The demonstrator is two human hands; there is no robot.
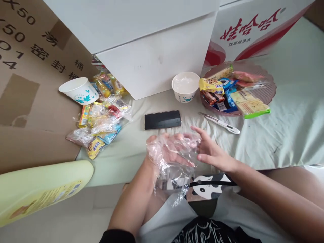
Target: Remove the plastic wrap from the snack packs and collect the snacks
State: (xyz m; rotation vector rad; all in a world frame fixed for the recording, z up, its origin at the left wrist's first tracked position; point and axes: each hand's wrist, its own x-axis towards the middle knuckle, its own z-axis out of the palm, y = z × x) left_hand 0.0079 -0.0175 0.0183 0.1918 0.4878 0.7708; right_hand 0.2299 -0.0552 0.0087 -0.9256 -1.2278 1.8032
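**While the left hand spreads out under clear plastic, the right hand is by its edge**

The thin, crinkly plastic lies over the left hand, across the palm and fingers, and you can see the skin through it. Some of it hangs down below that hand, in front of a panda picture at the person's lap. I cannot tell if the hand is inside the plastic or just under it. The left thumb is apart from the other fingers.

The right hand has its thumb and fingers apart too. The plastic is on its left side, very close to the fingertips. I cannot tell if they touch it.

Just past the hands, a black phone lies flat on the pale green cloth. A white pen-like tool lies near the right hand. Behind it is a clear pink plate with snack packs on it. A paper bowl stands upright beside the plate. To the left, another paper bowl is tilted on a heap of wrappers and snacks.
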